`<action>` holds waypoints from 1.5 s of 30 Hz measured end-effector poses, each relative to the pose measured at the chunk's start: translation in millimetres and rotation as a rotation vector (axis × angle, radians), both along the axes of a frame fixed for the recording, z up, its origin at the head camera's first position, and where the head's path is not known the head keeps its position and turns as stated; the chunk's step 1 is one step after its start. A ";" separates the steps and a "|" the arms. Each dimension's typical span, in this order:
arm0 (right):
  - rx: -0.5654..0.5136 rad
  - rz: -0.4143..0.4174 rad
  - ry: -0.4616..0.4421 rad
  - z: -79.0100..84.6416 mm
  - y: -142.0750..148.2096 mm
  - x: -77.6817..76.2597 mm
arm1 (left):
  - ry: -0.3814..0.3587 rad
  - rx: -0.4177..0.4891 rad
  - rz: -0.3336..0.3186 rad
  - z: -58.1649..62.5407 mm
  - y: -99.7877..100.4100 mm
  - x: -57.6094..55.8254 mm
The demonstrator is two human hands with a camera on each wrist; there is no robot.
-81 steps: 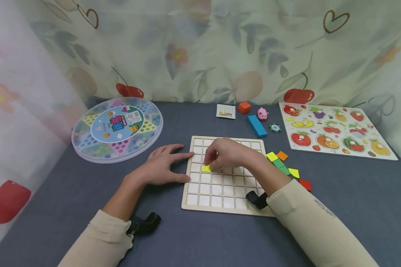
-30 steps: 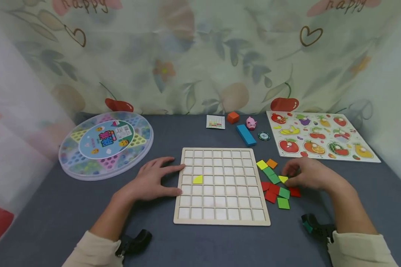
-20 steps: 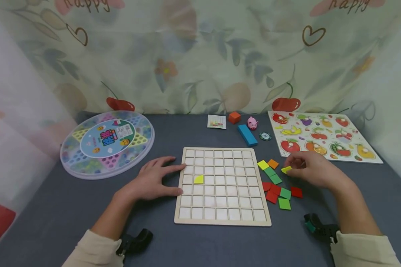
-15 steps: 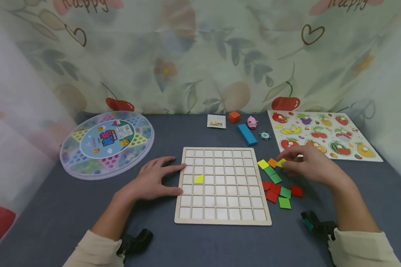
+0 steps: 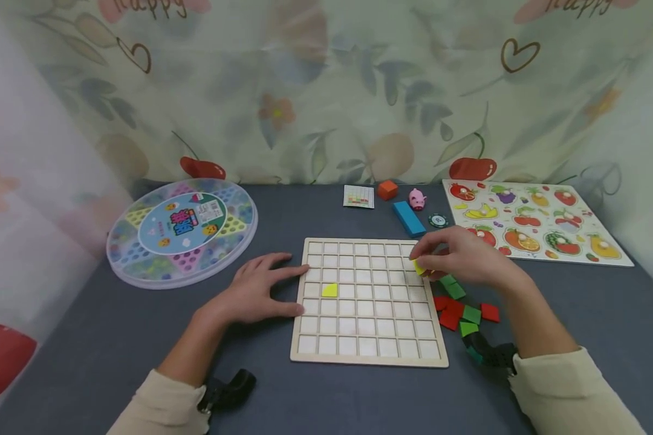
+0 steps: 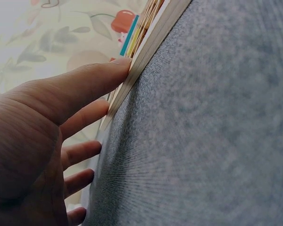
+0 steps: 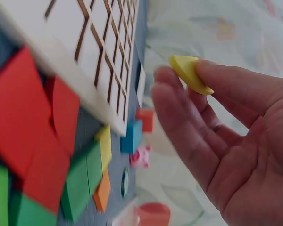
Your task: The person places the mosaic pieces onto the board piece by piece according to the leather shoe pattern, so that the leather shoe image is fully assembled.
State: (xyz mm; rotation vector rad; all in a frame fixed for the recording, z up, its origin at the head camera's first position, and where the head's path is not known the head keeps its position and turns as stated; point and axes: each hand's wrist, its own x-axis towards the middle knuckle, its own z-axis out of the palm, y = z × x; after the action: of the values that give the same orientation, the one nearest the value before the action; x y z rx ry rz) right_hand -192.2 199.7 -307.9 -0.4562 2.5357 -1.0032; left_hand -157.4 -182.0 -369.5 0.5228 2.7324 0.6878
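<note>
A wooden grid board [image 5: 369,362] with pale square cells lies on the table in the head view. One yellow tile [image 5: 329,290] with a rounded corner sits in a cell toward its left side. My left hand [image 5: 256,293] has its fingers spread, thumb and index fingertips touching the board's left edge. My right hand [image 5: 462,257] is over the board's upper right edge and pinches another yellow tile [image 7: 191,75] between thumb and fingers, as the right wrist view shows. Loose red tiles [image 5: 450,313] and green tiles [image 5: 453,287] lie right of the board.
A round Chinese checkers board [image 5: 182,232] lies at the left. Behind the grid are a printed card [image 5: 358,196], an orange cube [image 5: 387,190], a blue block [image 5: 409,219], a pink pig [image 5: 416,199] and a poker chip [image 5: 438,220]. A fruit puzzle board [image 5: 544,223] lies at the right.
My right hand left the board after setting the first yellow tile, picked up a second yellow tile from the loose ones, and carried it left to the board's edge. My left hand stays put.
</note>
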 end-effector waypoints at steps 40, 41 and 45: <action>0.084 0.220 0.002 -23.7 -94.9 -16.2 | -0.009 0.002 -0.008 1.5 1.0 -0.1; 0.088 0.219 0.010 -24.0 -95.4 -16.0 | -0.009 0.001 -0.007 1.6 0.9 0.0; 0.101 0.217 0.036 -23.8 -96.1 -15.5 | -0.009 -0.001 -0.003 2.3 0.4 0.8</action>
State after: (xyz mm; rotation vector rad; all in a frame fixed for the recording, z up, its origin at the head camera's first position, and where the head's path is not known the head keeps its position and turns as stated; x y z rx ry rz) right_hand -207.6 103.6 -331.6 -0.7080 2.4884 -0.7903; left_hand -156.6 -181.5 -367.2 0.5218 2.7229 0.6869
